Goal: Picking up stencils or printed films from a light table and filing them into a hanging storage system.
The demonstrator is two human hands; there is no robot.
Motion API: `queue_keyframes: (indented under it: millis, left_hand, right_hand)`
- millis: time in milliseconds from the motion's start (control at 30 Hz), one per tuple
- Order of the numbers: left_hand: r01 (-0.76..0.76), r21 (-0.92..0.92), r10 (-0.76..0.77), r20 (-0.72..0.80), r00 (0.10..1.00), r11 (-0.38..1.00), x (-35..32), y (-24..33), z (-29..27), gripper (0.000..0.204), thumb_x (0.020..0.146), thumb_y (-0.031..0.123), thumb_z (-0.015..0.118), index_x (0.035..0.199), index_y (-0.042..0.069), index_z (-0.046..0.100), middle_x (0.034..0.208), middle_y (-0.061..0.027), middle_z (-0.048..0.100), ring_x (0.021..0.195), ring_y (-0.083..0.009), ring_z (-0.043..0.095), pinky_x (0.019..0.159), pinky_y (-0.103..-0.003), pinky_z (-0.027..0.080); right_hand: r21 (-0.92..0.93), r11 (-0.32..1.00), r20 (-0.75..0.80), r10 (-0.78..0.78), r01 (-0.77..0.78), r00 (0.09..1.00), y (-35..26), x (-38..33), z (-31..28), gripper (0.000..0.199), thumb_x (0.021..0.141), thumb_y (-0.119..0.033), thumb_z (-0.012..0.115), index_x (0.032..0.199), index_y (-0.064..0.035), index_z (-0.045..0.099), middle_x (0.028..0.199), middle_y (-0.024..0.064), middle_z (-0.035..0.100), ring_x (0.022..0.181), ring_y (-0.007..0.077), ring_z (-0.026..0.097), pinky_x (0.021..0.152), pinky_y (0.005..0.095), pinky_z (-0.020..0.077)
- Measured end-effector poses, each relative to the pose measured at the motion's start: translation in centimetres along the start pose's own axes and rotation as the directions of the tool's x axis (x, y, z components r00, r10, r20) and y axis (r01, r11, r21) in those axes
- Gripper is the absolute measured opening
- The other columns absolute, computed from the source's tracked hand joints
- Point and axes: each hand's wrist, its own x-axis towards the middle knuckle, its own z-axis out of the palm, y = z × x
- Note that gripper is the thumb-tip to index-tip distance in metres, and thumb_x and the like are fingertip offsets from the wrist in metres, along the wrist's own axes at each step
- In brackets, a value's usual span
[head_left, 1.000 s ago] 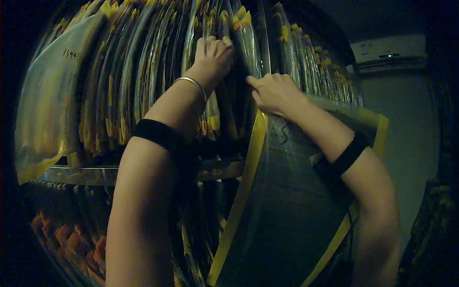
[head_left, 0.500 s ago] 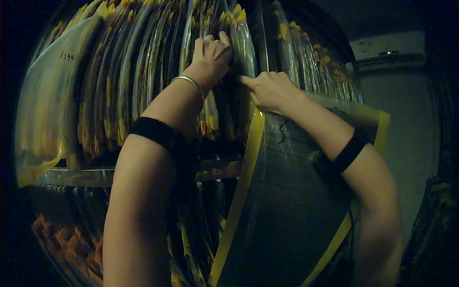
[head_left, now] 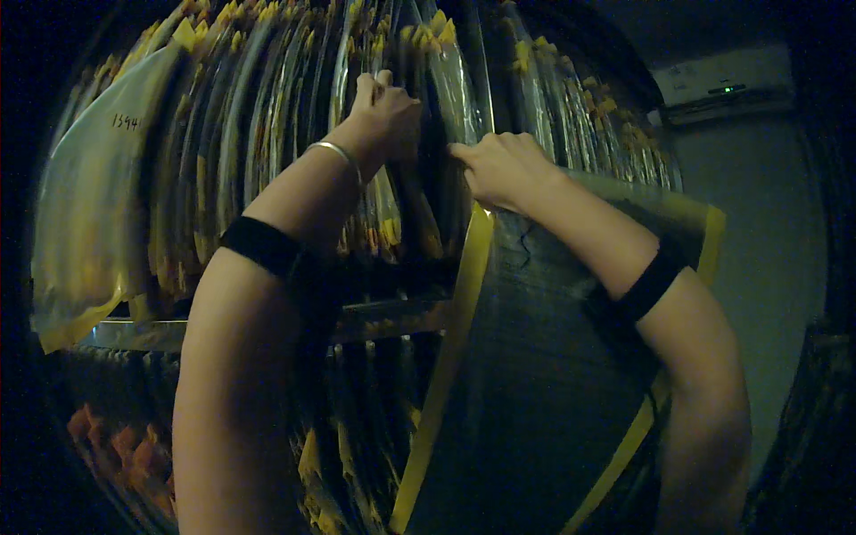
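Folders hang side by side in a long upper row, many with yellow tips. Below is a second, dimmer row, partly hidden by the left forearm and a dark sheet. That sheet, edged in yellow, hangs aslant before the upper row's right part. At the row's left end, a pale folder stands forward. A shiny rail passes between the rows. An air conditioner sits high on the right. The right hand has its fingers bent, gripping the sheet near its upper left corner. The left hand is among the folders, fingers curled; I cannot tell whether they pinch one. Both forearms wear black bands; a bracelet circles the left wrist.
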Motion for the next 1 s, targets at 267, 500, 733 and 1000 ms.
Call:
queue_keyframes:
  millis: [267, 500, 733, 1000]
  left_hand:
    - [0.052, -0.024, -0.048, 0.153, 0.987, 0.998, -1.3, 1.3, -2.1, 0.072, 0.055, 0.075, 0.064, 0.095, 0.016, 0.072, 0.104, -0.0051, 0.062, 0.119, -0.0273, 0.038, 0.089, -0.047, 0.025]
    - [0.057, 0.018, -0.059, 0.105, 0.993, 0.998, -1.6, 1.1, -1.6, 0.068, 0.061, 0.072, 0.062, 0.097, 0.015, 0.071, 0.109, -0.0049, 0.062, 0.123, -0.0269, 0.035, 0.091, -0.047, 0.025]
    - [0.263, -0.182, -0.229, 0.189, 0.955, 0.947, 0.5, 1.6, -2.0, 0.042, 0.086, 0.047, 0.049, 0.093, 0.013, 0.07, 0.101, -0.0067, 0.065, 0.117, -0.0268, 0.043, 0.089, -0.049, 0.028]
    - [0.211, -0.188, -0.23, -0.087, 0.969, 0.959, 1.6, 1.5, -0.8, 0.011, 0.07, 0.017, 0.062, 0.077, 0.009, 0.067, 0.082, -0.0116, 0.065, 0.092, -0.0309, 0.056, 0.075, -0.041, 0.04]
  right_hand:
    - [-0.059, 0.998, 0.04, 0.015, -0.012, 0.999, -0.1, -0.2, -0.2, 0.046, 0.083, -0.022, 0.047, 0.129, -0.0184, 0.051, 0.093, 0.0214, 0.065, 0.086, 0.0369, 0.064, 0.076, 0.0465, 0.0515]
    - [-0.031, 0.999, 0.016, 0.005, -0.005, 1.0, 0.0, -0.1, -0.2, 0.048, 0.083, -0.022, 0.047, 0.131, -0.0188, 0.051, 0.089, 0.021, 0.065, 0.084, 0.0362, 0.065, 0.075, 0.0467, 0.0519]
    - [0.008, 1.0, -0.003, -0.004, 0.004, 1.0, 0.3, -0.4, 0.1, 0.047, 0.082, -0.023, 0.048, 0.129, -0.0179, 0.053, 0.086, 0.0202, 0.065, 0.081, 0.0369, 0.065, 0.073, 0.0472, 0.0518]
    - [0.063, 0.997, -0.099, -0.045, 0.051, 0.994, 0.6, -0.7, 0.5, 0.039, 0.08, -0.021, 0.049, 0.117, -0.0134, 0.059, 0.084, 0.0197, 0.066, 0.079, 0.0368, 0.065, 0.068, 0.0476, 0.052]
